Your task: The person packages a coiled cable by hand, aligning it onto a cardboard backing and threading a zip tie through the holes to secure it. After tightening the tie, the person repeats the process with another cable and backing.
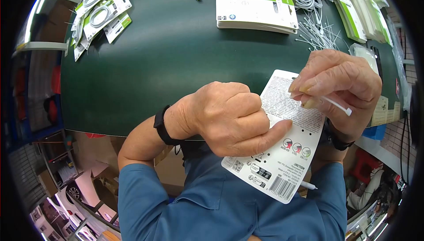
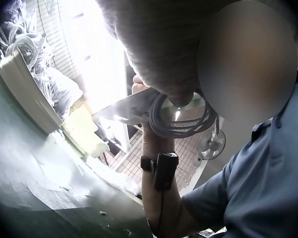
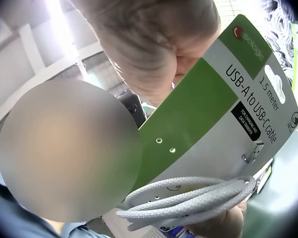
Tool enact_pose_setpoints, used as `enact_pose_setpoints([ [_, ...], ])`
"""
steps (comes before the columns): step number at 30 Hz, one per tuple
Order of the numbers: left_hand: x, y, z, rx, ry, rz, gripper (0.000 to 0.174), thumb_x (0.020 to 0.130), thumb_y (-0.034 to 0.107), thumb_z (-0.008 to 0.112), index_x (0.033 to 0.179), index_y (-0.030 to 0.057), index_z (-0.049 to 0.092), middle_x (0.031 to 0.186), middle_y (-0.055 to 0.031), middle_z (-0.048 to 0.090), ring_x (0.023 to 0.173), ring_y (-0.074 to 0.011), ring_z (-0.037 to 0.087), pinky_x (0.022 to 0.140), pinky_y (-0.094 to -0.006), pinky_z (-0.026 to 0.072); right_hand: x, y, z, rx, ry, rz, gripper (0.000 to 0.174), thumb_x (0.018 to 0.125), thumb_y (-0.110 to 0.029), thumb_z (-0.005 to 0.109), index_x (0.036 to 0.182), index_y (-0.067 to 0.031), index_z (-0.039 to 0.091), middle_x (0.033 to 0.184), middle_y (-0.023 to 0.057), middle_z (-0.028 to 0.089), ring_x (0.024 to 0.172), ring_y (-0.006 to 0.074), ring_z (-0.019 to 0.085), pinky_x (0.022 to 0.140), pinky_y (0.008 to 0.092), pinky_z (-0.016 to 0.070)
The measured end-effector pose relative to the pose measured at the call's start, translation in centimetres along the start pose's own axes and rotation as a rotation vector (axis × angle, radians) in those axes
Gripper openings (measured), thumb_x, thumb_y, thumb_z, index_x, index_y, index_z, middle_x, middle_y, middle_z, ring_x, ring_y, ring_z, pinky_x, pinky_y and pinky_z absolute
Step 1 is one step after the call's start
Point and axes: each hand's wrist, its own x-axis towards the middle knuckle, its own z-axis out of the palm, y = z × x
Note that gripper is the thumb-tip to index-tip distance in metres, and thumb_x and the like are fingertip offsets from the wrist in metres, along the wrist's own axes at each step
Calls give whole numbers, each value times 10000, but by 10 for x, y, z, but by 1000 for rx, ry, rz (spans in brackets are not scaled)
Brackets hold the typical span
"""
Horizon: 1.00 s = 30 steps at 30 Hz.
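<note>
I read this as the tie-down step. Left hand [image 1: 225, 119] clamps the card [image 1: 287, 152] at chest level, just off the table [image 1: 168, 51]. Right hand [image 1: 340, 88] pinches a white tie [image 1: 338, 105] at the card's back. Next move, I'd say: thread it through the holes. The pale braided cable [image 3: 193, 201] sits coiled on the green front.

The left grip [image 1: 225, 117] is curled into a fist, knuckles up, its forefinger stretched straight toward the right grip [image 1: 340, 88]. The right grip sits just beside it, wrist bent, thumb and forefinger pinched together.
</note>
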Motion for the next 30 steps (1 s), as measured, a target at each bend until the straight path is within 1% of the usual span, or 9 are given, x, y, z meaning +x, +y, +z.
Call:
enact_pose_setpoints([
  [4, -1, -1, -1, 2, -20, 3, 373, 754, 208, 770, 1066, 3, 780, 667, 43, 476, 563, -88, 481, 433, -261, 352, 0, 1, 4, 2, 13, 9, 198, 763, 51, 836, 942, -8, 775, 824, 191, 776, 680, 202, 731, 587, 291, 510],
  [10, -1, -1, 1, -5, -1, 3, 392, 748, 223, 770, 1072, 3, 781, 672, 44, 475, 563, -87, 482, 433, -265, 356, 0, 2, 3, -23, -45, 30, 216, 759, 77, 831, 951, -3, 775, 836, 185, 782, 685, 203, 733, 588, 294, 509],
  [16, -1, -2, 2, -15, 13, 9, 416, 736, 241, 768, 1078, 5, 781, 676, 47, 464, 561, -88, 480, 434, -266, 356, -1, 4, 3, 9, -43, 23, 199, 771, 71, 828, 948, -2, 773, 830, 178, 783, 694, 207, 740, 593, 296, 512],
  [20, -1, -3, 1, -15, 7, 13, 418, 735, 237, 765, 1081, 2, 780, 675, 48, 459, 560, -88, 478, 434, -267, 354, -1, 3, 4, 6, -31, 34, 160, 791, 35, 825, 935, -6, 771, 816, 171, 781, 695, 214, 746, 597, 296, 512],
  [23, 0, -3, 1, -17, 8, 11, 418, 734, 233, 764, 1080, 0, 779, 673, 46, 464, 560, -89, 481, 434, -267, 349, -2, 5, 6, 4, -37, 38, 139, 800, 20, 825, 928, -4, 777, 831, 172, 782, 692, 213, 747, 606, 301, 528],
  [26, 0, -3, 1, -12, 13, 2, 407, 730, 229, 766, 1070, 5, 781, 671, 44, 478, 561, -89, 486, 436, -266, 344, -1, 2, 7, 40, -84, 105, 140, 793, 32, 834, 922, -1, 788, 876, 168, 787, 705, 209, 749, 624, 305, 553],
  [30, -2, -1, 5, 29, 36, 7, 378, 723, 214, 772, 1046, 19, 787, 671, 46, 495, 562, -86, 491, 450, -262, 348, 2, -1, 4, -18, -286, 182, 150, 782, 49, 847, 911, -11, 800, 911, 137, 777, 739, 204, 752, 648, 298, 573],
])
